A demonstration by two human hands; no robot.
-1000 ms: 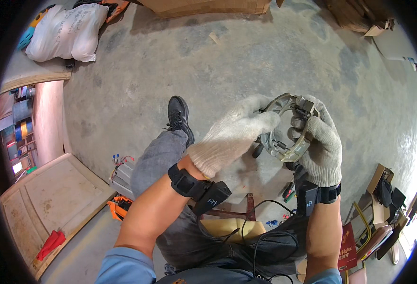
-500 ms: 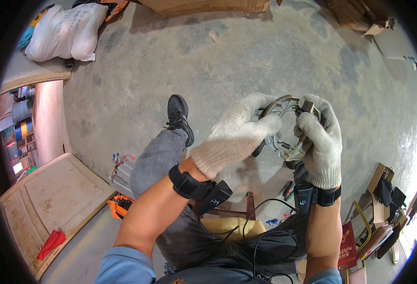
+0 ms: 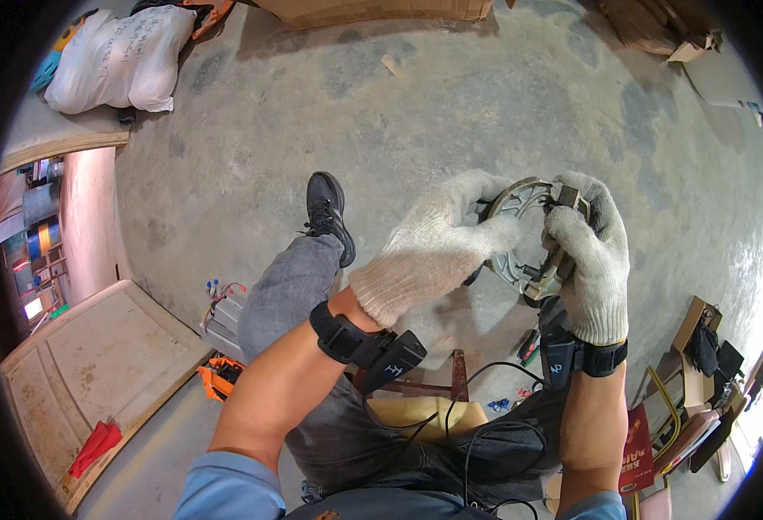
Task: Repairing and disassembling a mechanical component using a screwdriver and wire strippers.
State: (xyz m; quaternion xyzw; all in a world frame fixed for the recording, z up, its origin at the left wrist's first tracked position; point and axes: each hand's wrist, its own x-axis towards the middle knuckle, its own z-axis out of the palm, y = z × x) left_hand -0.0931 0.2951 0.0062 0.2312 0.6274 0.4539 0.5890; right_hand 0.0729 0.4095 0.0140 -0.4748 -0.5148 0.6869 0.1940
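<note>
Both hands wear off-white knitted gloves and hold one ring-shaped metal part (image 3: 506, 265) above the floor, right of centre. It looks like an open, spoked housing ring with dark fittings on its right side. My left hand (image 3: 451, 230) grips the ring's left side, thumb across the near face and fingers behind it. Closed around the right side, my right hand (image 3: 596, 264) presses its thumb and fingertips near a dark block (image 3: 571, 198). The gloves hide parts of the rim and whatever lies under the right fingertips.
A screwdriver-like tool (image 3: 529, 348) and small blue pieces (image 3: 498, 405) lie on the floor by my right leg. Black cables (image 3: 465, 451) cross my lap. A wooden panel (image 3: 95, 373) with a red cloth (image 3: 95, 448) is at left, near a grey device (image 3: 224, 321). Cardboard (image 3: 373, 10) stands ahead.
The ring has tilted a little, its lower edge shifting slightly right. My right hand has moved slightly right with it; my left hand keeps nearly the same place and grip.
</note>
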